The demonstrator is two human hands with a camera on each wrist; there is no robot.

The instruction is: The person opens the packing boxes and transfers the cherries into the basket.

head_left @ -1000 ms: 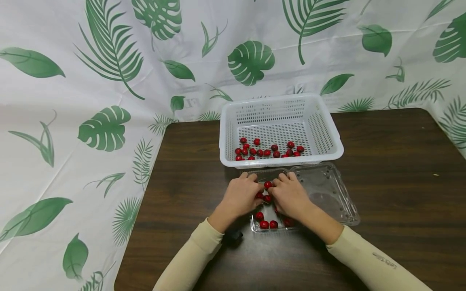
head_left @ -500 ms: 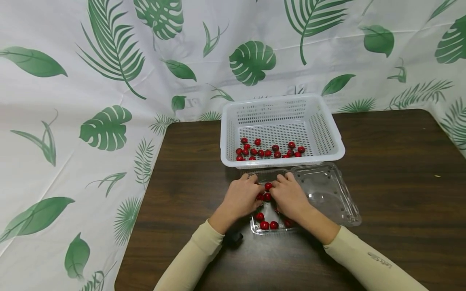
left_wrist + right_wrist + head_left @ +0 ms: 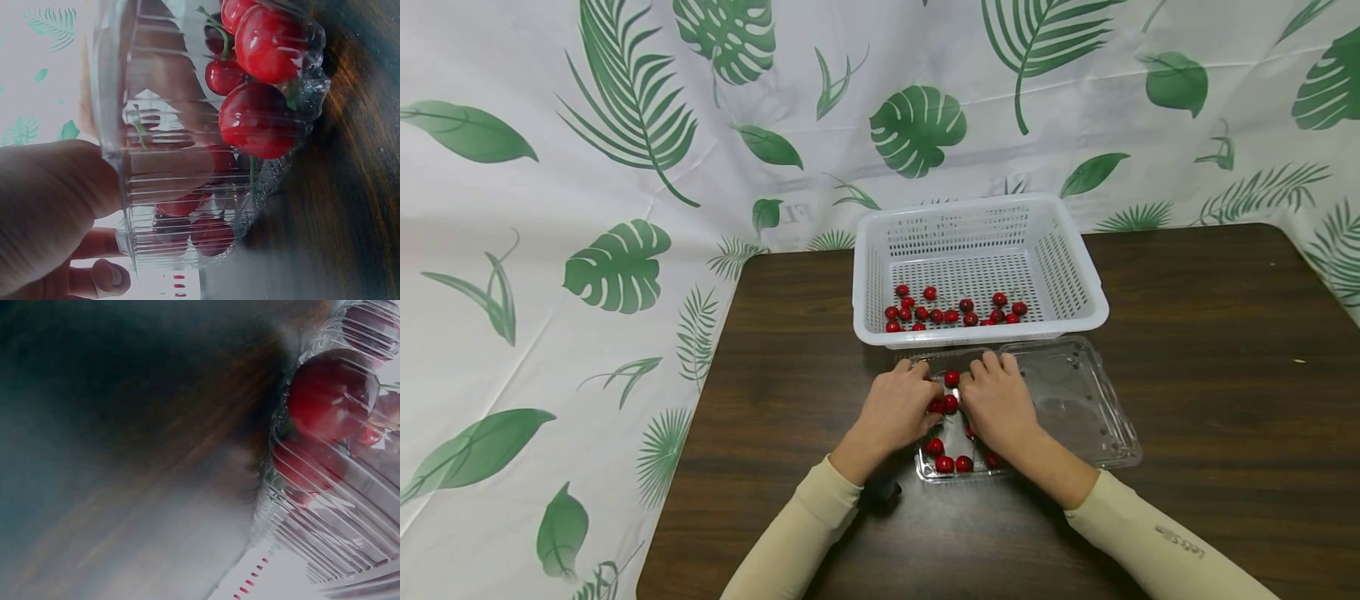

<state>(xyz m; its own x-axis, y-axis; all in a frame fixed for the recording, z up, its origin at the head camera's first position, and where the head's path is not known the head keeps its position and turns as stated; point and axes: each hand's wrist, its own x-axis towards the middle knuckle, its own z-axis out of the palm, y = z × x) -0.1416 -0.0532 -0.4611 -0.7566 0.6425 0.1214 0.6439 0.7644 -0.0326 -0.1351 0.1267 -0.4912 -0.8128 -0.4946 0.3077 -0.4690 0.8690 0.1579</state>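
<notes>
Over an open clear box [image 3: 953, 440] on the dark counter [image 3: 767, 375]: left hand [image 3: 898, 404] and right hand [image 3: 1000, 404] low among red cherries [image 3: 964, 464].

From the head view: fingers of both hands bent down toward the cherries inside the box, two cherries visible in the gap between; clear lid [image 3: 1067, 408] folded out flat to the right of the box; just behind, white perforated basket [image 3: 985, 335] with more cherries on its floor, leaf-printed cloth [image 3: 617, 267] beyond. From the left wrist: ribbed box wall close up, shiny green-stemmed cherries behind it, left thumb over the rim and in beside them, other left fingers bent past the rim. From the right wrist: cherries behind the ribbed wall at right, elsewhere mostly dark, streaky blur, probably counter. Cannot tell from any view whether pinching a cherry with either hand.
</notes>
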